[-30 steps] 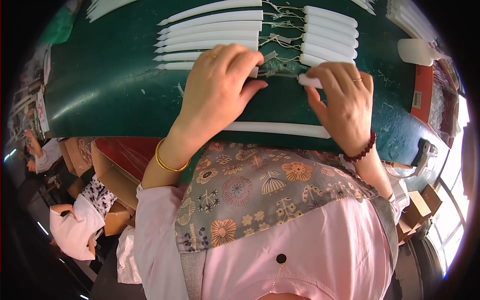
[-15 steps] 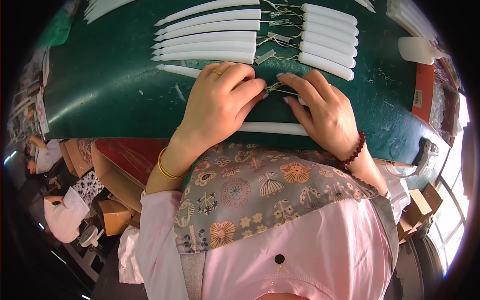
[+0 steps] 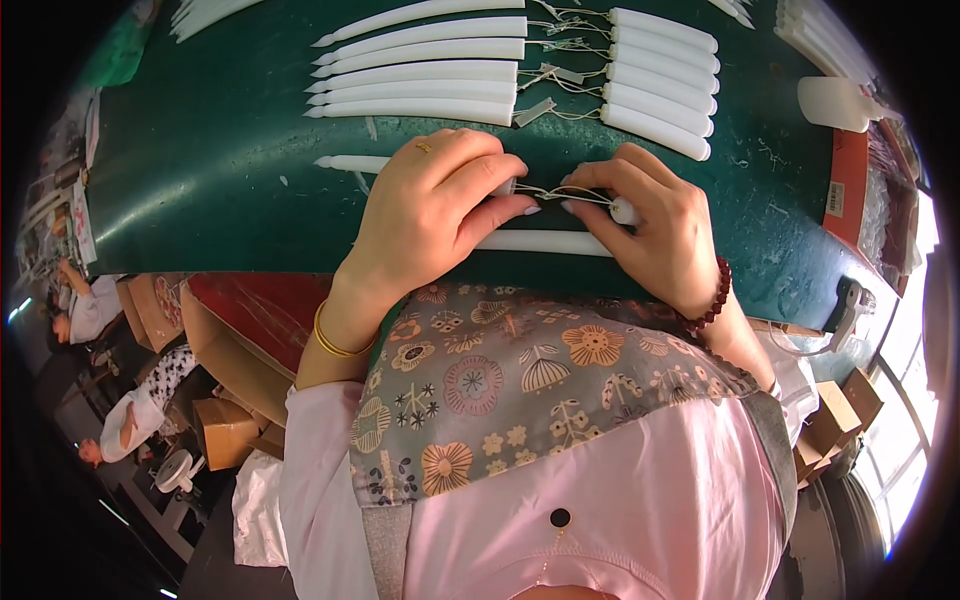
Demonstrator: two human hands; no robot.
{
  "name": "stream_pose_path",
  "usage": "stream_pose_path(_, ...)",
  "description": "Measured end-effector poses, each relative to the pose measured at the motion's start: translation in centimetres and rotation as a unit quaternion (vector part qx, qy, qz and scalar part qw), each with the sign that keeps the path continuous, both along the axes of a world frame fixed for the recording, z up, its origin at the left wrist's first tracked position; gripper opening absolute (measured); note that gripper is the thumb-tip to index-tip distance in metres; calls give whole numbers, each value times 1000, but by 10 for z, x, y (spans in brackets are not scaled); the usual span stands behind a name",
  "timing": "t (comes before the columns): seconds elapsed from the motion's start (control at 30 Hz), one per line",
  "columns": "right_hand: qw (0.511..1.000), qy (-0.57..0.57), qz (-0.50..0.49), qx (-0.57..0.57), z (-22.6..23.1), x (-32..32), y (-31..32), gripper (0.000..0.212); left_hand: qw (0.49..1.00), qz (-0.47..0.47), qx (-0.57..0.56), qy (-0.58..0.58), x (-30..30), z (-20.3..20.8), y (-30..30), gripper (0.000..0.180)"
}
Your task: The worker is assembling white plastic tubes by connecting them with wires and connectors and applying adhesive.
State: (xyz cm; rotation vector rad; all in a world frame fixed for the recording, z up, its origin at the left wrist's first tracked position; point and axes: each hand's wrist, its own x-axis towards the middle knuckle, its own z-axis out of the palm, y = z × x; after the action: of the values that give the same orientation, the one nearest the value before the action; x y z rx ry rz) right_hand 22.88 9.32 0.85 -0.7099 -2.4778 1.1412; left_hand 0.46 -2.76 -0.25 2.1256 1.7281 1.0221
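My left hand (image 3: 430,205) is closed around the white taper candle (image 3: 352,163), whose pointed tip sticks out to the left and whose open end shows at the fingertips. Thin wires (image 3: 545,193) run from that end across to my right hand (image 3: 655,225). There, thumb and forefinger pinch the wires, and the rounded end of a white tube (image 3: 624,211) shows against the palm. Most of this tube is hidden by the hand. Just below both hands, another white stick (image 3: 545,242) lies crosswise near the table edge, its ends covered.
Beyond my hands, several white tapers (image 3: 420,75) lie in a row, wired to short white tubes (image 3: 660,85). A white bottle (image 3: 835,103) and red box (image 3: 846,175) stand at the right of the green table (image 3: 220,210). A metal clamp (image 3: 850,305) sits at the right edge.
The candle in my left hand has shifted down and to the right. My fingertips have moved off the wire joint, and the wires now show stretched between the hands. The right hand has curled in.
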Motion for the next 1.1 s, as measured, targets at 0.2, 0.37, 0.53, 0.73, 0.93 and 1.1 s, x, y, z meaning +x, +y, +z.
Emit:
stream_pose_path(0.2, 999, -14, -9, -36, 7, -7, -2, 22, 1000, 21, -5, 2, 1, 1, -4, 35)
stream_pose_path(0.37, 997, -15, 10, -72, 3, -1, 0, 21, 1000, 10, 9, 13, -1, 1, -5, 36)
stream_pose_path(0.53, 986, -26, 17, -165, 12, 6, 5, 17, 998, 6, -68, 16, 1, 12, -9, 39)
stream_pose_path(0.73, 919, -114, 49, -373, 28, 7, 2, 14, 998, -58, -27, -1, 11, 15, -20, 41)
stream_pose_path(0.93, 930, -111, 86, -339, 21, 6, 3, 16, 997, -50, -18, 58, 11, 9, -18, 36)
stream_pose_path(1.1, 893, -147, 76, -419, 21, -7, 7, 22, 996, -65, -24, 64, 16, 18, -13, 43)
